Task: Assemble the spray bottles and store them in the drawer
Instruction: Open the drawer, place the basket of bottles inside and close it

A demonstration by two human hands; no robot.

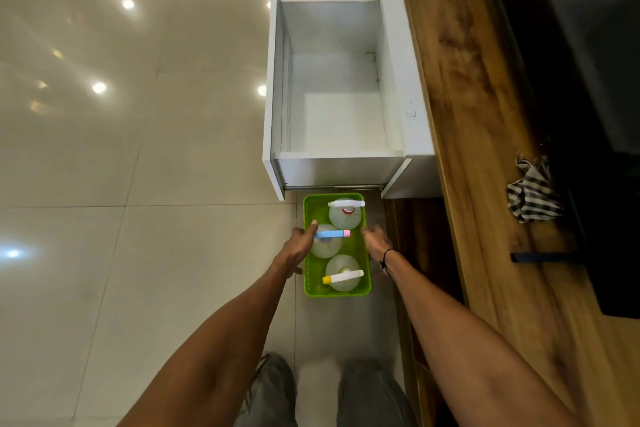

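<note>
The green basket (337,291) sits on the floor directly below the open white drawer (332,159), its long axis running away from the person toward the drawer front, so the likely move is a lift up and forward into the drawer. The left hand (300,246) grips the basket's left long rim, thumb hooked over the edge; the right hand (376,241) is at the right long rim, fingers curled at it, though whether it truly clasps the rim I cannot tell. Both hands are equally near, 1 on each side. Inside stand 3 clear spray bottles (343,274), heads fitted: white, blue with pink nozzle, and white with yellow nozzle, apparently assembled.
</note>
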